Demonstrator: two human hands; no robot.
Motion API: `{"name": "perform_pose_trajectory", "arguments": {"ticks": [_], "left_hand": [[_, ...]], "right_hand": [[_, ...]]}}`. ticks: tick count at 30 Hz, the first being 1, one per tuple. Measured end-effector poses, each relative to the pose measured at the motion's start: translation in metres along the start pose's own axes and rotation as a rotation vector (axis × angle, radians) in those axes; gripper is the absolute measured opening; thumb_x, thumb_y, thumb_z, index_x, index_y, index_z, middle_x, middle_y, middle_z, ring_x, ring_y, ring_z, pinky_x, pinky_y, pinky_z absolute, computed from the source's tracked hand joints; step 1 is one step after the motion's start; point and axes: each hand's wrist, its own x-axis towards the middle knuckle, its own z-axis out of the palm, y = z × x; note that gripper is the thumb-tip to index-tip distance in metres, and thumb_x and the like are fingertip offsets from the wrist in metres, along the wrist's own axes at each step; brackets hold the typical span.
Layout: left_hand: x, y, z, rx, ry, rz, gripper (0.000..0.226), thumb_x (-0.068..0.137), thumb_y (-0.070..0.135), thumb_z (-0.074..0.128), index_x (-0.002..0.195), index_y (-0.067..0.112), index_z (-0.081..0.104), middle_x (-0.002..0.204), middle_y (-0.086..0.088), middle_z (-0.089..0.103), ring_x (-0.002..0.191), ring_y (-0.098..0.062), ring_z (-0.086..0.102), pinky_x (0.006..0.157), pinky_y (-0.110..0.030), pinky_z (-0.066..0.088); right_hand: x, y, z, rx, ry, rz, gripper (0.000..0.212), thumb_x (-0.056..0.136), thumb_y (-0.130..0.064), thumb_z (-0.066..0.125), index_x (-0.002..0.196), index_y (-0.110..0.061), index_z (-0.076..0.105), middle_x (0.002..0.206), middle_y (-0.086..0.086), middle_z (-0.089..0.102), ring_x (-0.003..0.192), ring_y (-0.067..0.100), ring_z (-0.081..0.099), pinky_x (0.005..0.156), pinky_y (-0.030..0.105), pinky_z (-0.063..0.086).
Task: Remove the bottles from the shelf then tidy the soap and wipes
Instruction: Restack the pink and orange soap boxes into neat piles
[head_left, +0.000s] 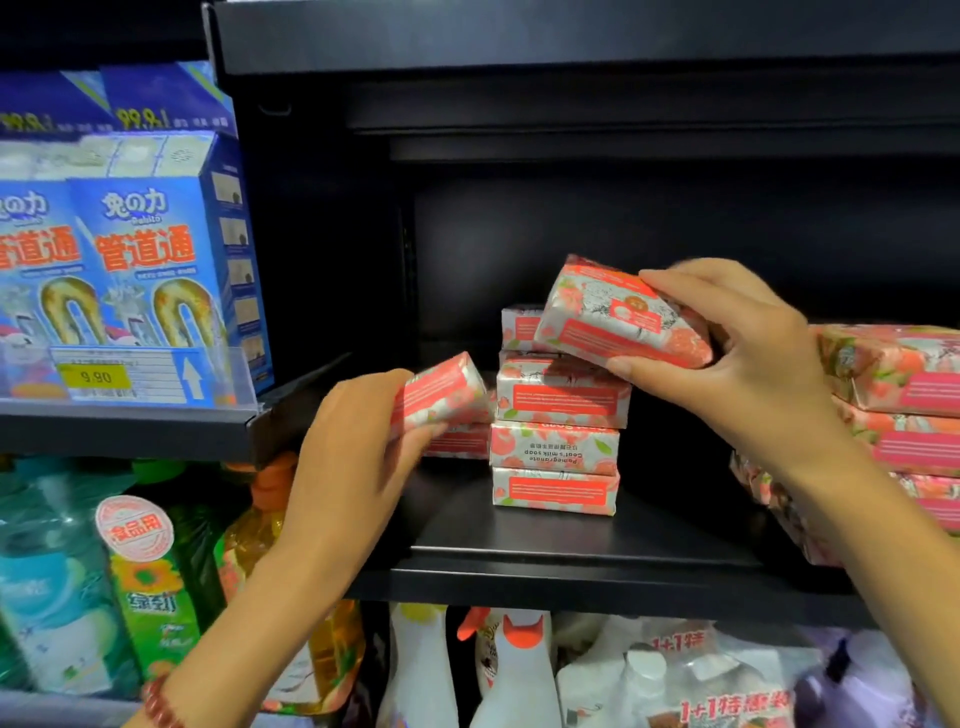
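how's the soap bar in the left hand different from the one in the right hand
The left hand holds the left bar low beside the stack; the right hand holds the right bar raised over the stack's top. The left bar shows a narrow red-labelled side; the right bar shows its broad floral face. Both share the same pink floral wrapping.

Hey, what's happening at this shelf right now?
A person is tidying wrapped soap on a black shelf. The left hand grips one soap bar just left of a stack in the middle. The right hand holds a second bar tilted at the stack's top. Another pile sits at the right.
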Motion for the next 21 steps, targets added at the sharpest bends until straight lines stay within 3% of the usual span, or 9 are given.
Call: {"name": "perform_pose_trajectory", "arguments": {"ticks": [2,6,9,18,21], "left_hand": [[-0.018,-0.002,-0.004,-0.053,0.008,0.006,0.045,0.087,0.045,0.053,0.117,0.012,0.056,0.107,0.005,0.056,0.099,-0.01,0.048,0.084,-0.006,0.028],[-0.04,-0.003,-0.01,-0.133,0.07,0.0,0.044,0.087,0.043,0.051,0.118,0.012,0.055,0.11,0.009,0.053,0.102,-0.006,0.047,0.088,-0.003,0.03],[-0.045,-0.002,-0.015,-0.159,0.106,0.028,0.045,0.086,0.043,0.051,0.12,0.014,0.054,0.112,0.015,0.05,0.103,-0.004,0.046,0.089,-0.003,0.03],[-0.046,0.014,-0.022,-0.224,0.108,0.122,0.042,0.086,0.042,0.053,0.12,0.018,0.051,0.114,0.02,0.047,0.108,0.006,0.044,0.091,-0.007,0.034],[-0.044,0.022,-0.021,-0.189,0.061,0.196,0.043,0.086,0.041,0.054,0.117,0.012,0.055,0.114,0.008,0.055,0.107,-0.005,0.049,0.092,-0.011,0.035]], "right_hand": [[0.009,-0.001,0.006,0.034,-0.065,0.038,0.07,0.063,-0.05,0.068,0.123,-0.015,0.059,0.113,-0.007,0.051,0.096,-0.001,0.053,0.082,0.001,0.04],[0.02,0.0,0.018,0.033,-0.254,0.114,0.063,0.063,-0.053,0.065,0.119,-0.023,0.061,0.106,-0.013,0.058,0.093,-0.005,0.056,0.073,-0.001,0.042],[0.02,0.0,0.023,0.009,-0.261,0.139,0.06,0.065,-0.054,0.061,0.117,-0.024,0.062,0.102,-0.018,0.058,0.09,-0.005,0.057,0.07,0.002,0.044],[0.014,-0.001,0.031,-0.122,-0.201,0.091,0.05,0.08,-0.04,0.064,0.125,-0.019,0.058,0.123,-0.004,0.059,0.116,0.01,0.05,0.095,0.026,0.039],[0.009,-0.002,0.032,-0.161,-0.172,0.061,0.05,0.083,-0.037,0.064,0.128,-0.018,0.056,0.126,-0.003,0.058,0.116,0.006,0.046,0.096,0.023,0.034]]}}
